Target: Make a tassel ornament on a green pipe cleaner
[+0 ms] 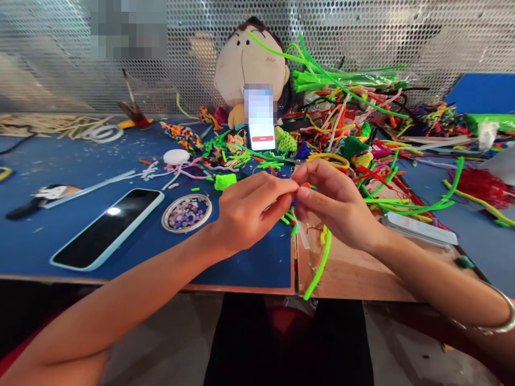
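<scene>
Above the middle of the table, my left hand [251, 209] and my right hand [336, 203] meet fingertip to fingertip. Both are closed in a pinch around a small orange and blue piece [306, 186]. Fingers cover most of it, so its kind cannot be made out. Below my right hand a bright yellow-green pipe cleaner [321, 265] hangs down over the wooden board; whether it joins the held piece is hidden. A lime-green fuzzy block [225, 182] lies just beyond my left hand.
At left are a phone in a pale case [108, 228], a round dish of beads [186, 213] and a glue gun [44, 198]. Behind stand a lit phone [262, 128] and a plush doll [251, 64]. Tangled pipe cleaners [346, 80] fill the back right, near a white-grey tool [418, 228].
</scene>
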`<state>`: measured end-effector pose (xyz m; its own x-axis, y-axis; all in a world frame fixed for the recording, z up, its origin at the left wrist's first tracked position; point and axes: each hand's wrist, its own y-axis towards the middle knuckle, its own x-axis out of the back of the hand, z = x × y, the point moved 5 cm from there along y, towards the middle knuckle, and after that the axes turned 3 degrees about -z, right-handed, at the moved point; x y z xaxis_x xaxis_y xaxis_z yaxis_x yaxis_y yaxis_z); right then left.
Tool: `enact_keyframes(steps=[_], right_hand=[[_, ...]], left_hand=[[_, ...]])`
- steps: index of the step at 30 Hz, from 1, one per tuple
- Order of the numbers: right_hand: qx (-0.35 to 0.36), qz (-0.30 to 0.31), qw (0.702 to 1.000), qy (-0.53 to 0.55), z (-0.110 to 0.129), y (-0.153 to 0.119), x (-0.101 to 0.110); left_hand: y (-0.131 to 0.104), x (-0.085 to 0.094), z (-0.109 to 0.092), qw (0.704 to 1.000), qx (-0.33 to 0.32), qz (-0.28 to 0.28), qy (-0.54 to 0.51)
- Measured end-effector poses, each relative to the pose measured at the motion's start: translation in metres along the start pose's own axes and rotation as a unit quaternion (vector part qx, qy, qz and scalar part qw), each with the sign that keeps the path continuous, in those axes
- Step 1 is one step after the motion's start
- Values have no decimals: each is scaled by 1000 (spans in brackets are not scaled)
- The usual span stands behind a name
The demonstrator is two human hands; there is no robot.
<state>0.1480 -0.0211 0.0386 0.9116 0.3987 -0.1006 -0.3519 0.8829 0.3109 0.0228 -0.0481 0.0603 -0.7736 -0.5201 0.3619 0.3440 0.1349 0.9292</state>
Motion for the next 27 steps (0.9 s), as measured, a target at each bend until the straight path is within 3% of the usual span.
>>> enact_keyframes(steps=[5,10,16,22,27], right_hand=[[68,-45,988,-128,6,-5,4],[186,-112,925,-312,20,-15,6],[262,-141,876,-379,30,-20,2],[243,-150,880,-379,29,-20,2],[200,-153,909,-332,24,-17,4]], left_hand=[[-1,-1,4,999,42,6,10],[-2,-3,6,997,73,-2,9],[-2,-2,3,997,69,-14,-18],[-3,0,0,999,24,-41,-15],[-4,-2,1,999,17,-35,-4]])
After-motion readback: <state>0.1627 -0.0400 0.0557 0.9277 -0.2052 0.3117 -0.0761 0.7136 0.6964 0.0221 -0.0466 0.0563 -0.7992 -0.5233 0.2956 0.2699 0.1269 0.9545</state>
